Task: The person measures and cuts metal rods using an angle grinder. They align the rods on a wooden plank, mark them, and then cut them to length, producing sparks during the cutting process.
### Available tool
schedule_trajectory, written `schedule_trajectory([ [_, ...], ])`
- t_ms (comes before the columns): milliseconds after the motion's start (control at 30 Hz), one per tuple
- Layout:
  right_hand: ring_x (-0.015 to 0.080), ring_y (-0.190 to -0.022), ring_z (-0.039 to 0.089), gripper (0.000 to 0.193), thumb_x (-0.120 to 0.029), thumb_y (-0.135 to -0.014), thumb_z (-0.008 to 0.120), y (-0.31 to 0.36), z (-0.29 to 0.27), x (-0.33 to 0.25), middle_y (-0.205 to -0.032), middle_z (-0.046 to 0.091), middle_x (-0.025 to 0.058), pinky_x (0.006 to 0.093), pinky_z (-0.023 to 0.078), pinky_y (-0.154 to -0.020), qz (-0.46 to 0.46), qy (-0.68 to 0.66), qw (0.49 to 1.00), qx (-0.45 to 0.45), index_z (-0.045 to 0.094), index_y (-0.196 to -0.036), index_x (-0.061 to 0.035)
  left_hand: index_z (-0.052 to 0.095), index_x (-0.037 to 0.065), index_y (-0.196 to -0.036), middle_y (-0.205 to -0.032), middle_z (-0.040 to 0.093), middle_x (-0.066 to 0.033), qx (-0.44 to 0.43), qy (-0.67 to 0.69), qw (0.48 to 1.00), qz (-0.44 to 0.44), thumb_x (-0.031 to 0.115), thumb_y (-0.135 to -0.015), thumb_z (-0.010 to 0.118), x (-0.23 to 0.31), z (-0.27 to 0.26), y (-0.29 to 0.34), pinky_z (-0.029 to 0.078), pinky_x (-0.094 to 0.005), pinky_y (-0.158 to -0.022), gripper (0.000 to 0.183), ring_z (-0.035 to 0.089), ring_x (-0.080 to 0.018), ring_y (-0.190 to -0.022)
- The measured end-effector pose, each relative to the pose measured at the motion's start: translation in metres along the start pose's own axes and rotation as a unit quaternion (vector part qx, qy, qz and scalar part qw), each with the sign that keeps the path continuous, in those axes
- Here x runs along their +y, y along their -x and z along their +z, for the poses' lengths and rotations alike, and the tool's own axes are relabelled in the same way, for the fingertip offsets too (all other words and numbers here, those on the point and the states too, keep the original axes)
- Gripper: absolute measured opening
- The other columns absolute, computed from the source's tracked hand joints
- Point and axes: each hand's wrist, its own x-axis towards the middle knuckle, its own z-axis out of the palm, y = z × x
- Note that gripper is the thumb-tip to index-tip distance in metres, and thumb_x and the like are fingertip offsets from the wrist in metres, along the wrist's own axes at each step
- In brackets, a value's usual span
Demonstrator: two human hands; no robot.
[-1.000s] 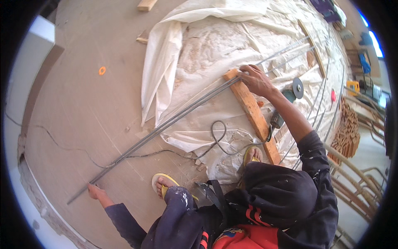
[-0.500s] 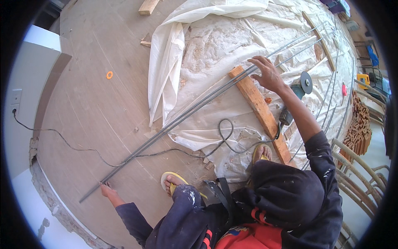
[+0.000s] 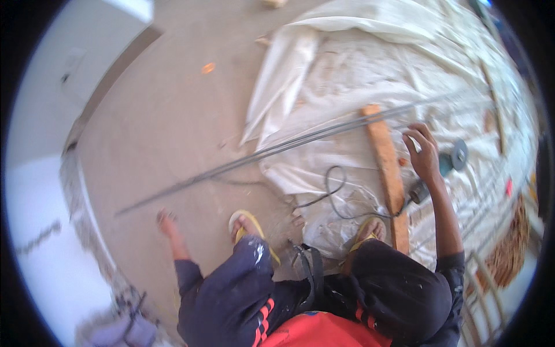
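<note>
Several long thin grey metal rods (image 3: 254, 156) lie slantwise across the floor, their right part resting on a wooden beam (image 3: 386, 165). Just below their left end is my left hand (image 3: 166, 222), off the rods; its fingers are blurred but look loosely apart. To the right of the beam hovers my right hand (image 3: 425, 155), open, fingers bent and spread, nothing in them. Beside that hand and partly behind its wrist lies an angle grinder (image 3: 418, 191) with a dark disc (image 3: 459, 154). Its black cord (image 3: 335, 215) loops leftward past the beam.
A crumpled white sheet (image 3: 341, 69) covers the floor on the right, with more thin rods on it. An orange ring (image 3: 208, 68) lies on the brown floor (image 3: 173, 121). My sandalled feet stand near the beam. A stack of brown pieces (image 3: 503, 248) is at the far right.
My left hand has let go of the rods and dropped below them. My right hand has moved away from them to the right of the beam. The view has turned.
</note>
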Motion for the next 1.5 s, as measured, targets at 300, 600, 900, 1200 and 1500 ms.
schedule_trajectory([
  [300, 0.0392, -0.113, 0.056, 0.043, -0.006, -0.082, 0.071, 0.096, 0.008, -0.048, -0.121, 0.056, 0.0202, 0.0422, 0.046, -0.095, 0.020, -0.038, 0.993, 0.107, 0.057, -0.122, -0.0009, 0.057, 0.001, -0.123, -0.109, 0.065, -0.0091, -0.306, -0.117, 0.934, 0.144, 0.019, -0.094, 0.065, 0.182, 0.049, 0.297, 0.051, -0.0322, -0.081, 0.036, 0.063, -0.0178, -0.096],
  [600, 0.0404, -0.130, 0.036, 0.089, -0.015, -0.071, 0.080, 0.303, 0.002, -0.042, -0.139, 0.036, 0.0225, 0.0479, 0.033, -0.108, 0.333, 0.019, 0.937, -0.108, 0.031, -0.145, -0.0056, 0.048, -0.003, -0.130, -0.127, 0.054, -0.0288, -0.577, -0.493, 0.459, 0.462, 0.030, -0.091, 0.066, 0.312, 0.161, 0.379, 0.040, -0.0461, -0.102, 0.054, 0.049, -0.0445, -0.121],
  [900, 0.0377, -0.117, 0.047, 0.084, -0.007, -0.066, 0.078, 0.276, 0.038, -0.016, -0.127, 0.047, 0.0192, 0.0443, 0.041, -0.100, 0.343, -0.009, 0.939, -0.020, 0.040, -0.140, -0.0056, 0.062, -0.005, -0.106, -0.091, 0.066, -0.0179, -0.604, -0.430, 0.507, 0.440, 0.038, -0.096, 0.061, 0.235, 0.386, 0.380, 0.049, -0.0405, -0.078, 0.044, 0.062, -0.0319, -0.084],
  [1200, 0.0347, -0.110, 0.051, 0.081, -0.007, -0.062, 0.079, 0.285, 0.035, -0.003, -0.118, 0.053, 0.0151, 0.0435, 0.043, -0.095, 0.332, -0.029, 0.943, -0.002, 0.047, -0.136, -0.0054, 0.062, 0.000, -0.088, -0.070, 0.055, -0.0003, -0.718, -0.361, 0.548, 0.233, 0.033, -0.099, 0.058, 0.236, 0.396, 0.393, 0.046, -0.0275, -0.060, 0.035, 0.052, -0.0102, -0.062],
  [1500, 0.0341, -0.105, 0.053, 0.073, -0.011, -0.061, 0.081, 0.285, 0.039, 0.003, -0.111, 0.056, 0.0144, 0.0441, 0.044, -0.091, 0.301, -0.061, 0.951, 0.043, 0.054, -0.129, -0.0037, 0.060, 0.001, -0.084, -0.070, 0.053, 0.0004, -0.716, -0.343, 0.570, 0.212, 0.030, -0.100, 0.057, 0.243, 0.385, 0.398, 0.047, -0.0266, -0.059, 0.032, 0.052, -0.0096, -0.061],
])
